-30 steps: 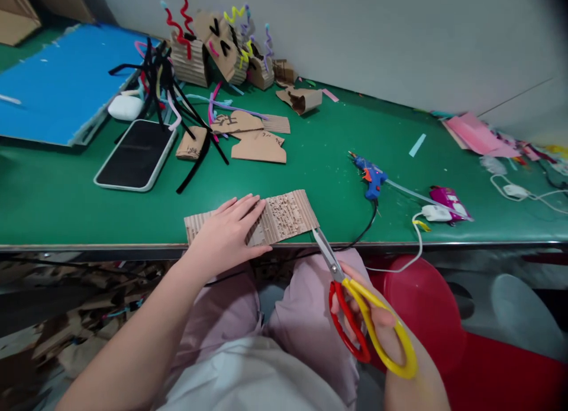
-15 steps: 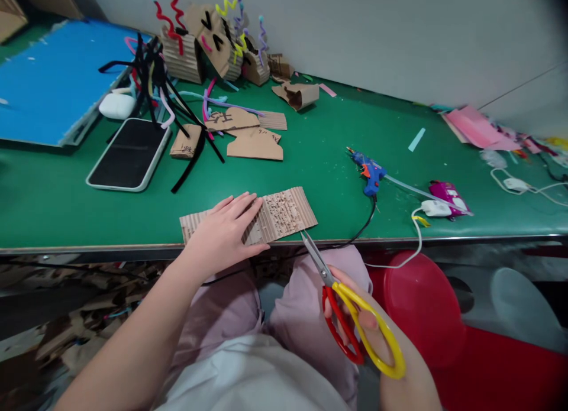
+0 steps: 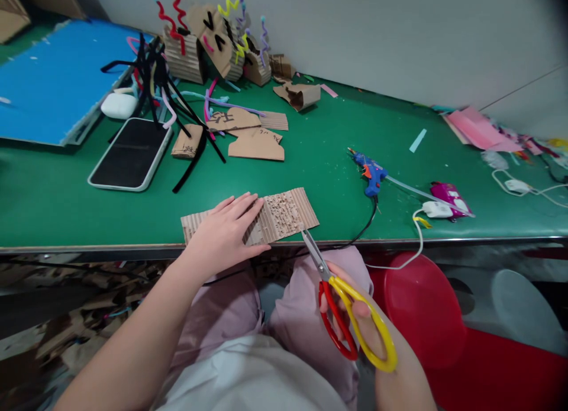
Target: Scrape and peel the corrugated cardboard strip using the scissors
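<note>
A strip of corrugated cardboard (image 3: 286, 213) lies along the near edge of the green table, its ridges bare and part of its surface rough and torn. My left hand (image 3: 226, 230) rests flat on the strip's left half, fingers stretched out, covering some of it. In my right hand (image 3: 350, 293) is a pair of scissors (image 3: 323, 266) with one red and one yellow handle loop. Their blades point up and left, nearly together, and the tips meet the strip's lower edge near its right end.
A blue glue gun (image 3: 370, 173) with its cord lies right of the strip. Behind are a phone (image 3: 131, 155), cardboard pieces (image 3: 256, 146), black pipe cleaners (image 3: 155, 74) and decorated cardboard figures (image 3: 213, 38). A blue board (image 3: 57, 80) lies far left; a red stool (image 3: 421, 304) stands below.
The scissors in my right hand have shifted slightly left and up, bringing the tips onto the cardboard's lower edge. My left hand stays in place on the strip.
</note>
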The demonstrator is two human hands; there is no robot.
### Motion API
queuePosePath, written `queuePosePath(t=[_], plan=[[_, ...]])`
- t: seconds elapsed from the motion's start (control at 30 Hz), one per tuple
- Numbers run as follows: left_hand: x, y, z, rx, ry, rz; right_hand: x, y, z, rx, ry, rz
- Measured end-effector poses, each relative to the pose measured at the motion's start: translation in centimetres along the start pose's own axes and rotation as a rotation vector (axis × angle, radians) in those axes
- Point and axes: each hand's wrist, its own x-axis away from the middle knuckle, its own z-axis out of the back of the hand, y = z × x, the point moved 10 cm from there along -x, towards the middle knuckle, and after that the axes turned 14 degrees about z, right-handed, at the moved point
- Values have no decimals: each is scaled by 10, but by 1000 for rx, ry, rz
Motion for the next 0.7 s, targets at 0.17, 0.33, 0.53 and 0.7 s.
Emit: queuePosePath(t=[0.17, 0.33, 0.53, 0.7], plan=[[0, 0, 1, 10, -4, 0, -5, -7, 0, 119, -38, 63], [0, 0, 1, 19, -3, -3, -16, -10, -3, 135, -19, 60], [0, 0, 0, 37, 5, 3, -35, -19, -9, 150, -46, 67], [0, 1, 0, 42, 4, 5, -46, -30, -13, 178, -68, 88]])
